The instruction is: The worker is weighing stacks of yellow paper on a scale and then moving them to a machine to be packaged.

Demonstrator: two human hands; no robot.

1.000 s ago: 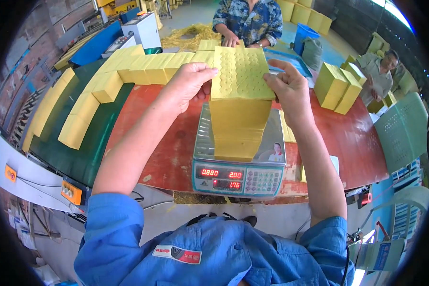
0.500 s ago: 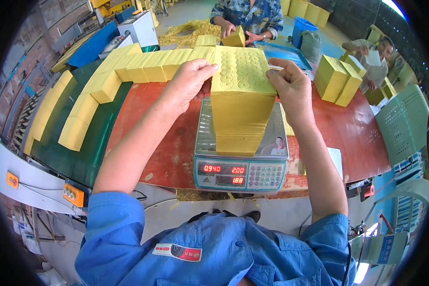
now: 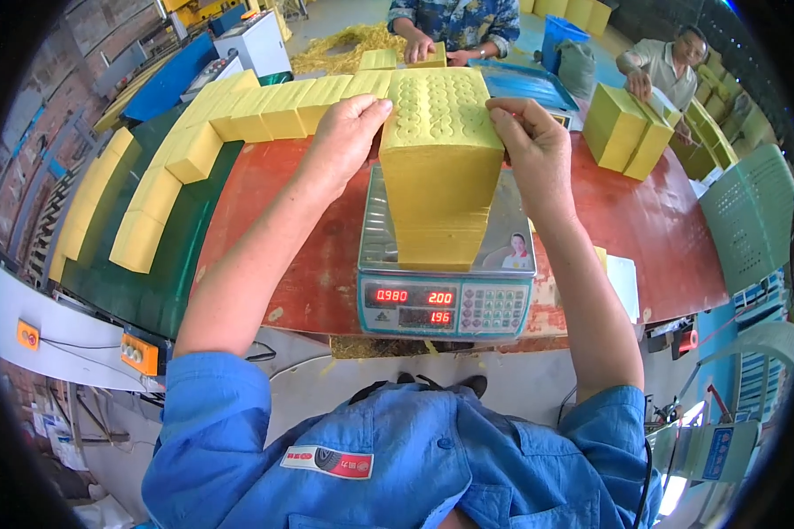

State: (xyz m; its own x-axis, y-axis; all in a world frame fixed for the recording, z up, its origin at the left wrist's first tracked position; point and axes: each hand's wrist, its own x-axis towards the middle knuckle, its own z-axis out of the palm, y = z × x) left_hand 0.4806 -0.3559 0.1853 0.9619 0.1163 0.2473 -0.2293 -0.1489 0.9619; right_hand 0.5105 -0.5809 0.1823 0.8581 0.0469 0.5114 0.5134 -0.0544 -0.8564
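A tall stack of yellow paper (image 3: 437, 194), its top sheet punched with rows of curved cuts, stands upright on the metal pan of a digital scale (image 3: 445, 304) with a lit red display. My left hand (image 3: 348, 141) pinches the stack's upper left edge between thumb and fingers. At the upper right edge, my right hand (image 3: 531, 137) grips in the same way, thumb against the side and some fingers curled out of sight. The stack's base rests on the pan between my forearms.
Rows of yellow paper blocks (image 3: 265, 110) line the green conveyor belt (image 3: 97, 273) at left and the red table's far edge. More blocks (image 3: 616, 128) stand at right beside a seated person (image 3: 666, 70). Across the table another person (image 3: 454, 26) handles a block. White paper (image 3: 622, 286) lies right of the scale.
Both hands stay on the stack, whose lower sheets look more even. The scale's reading has changed. Across the table the person's block is lower; the person at right has reached onto the blocks.
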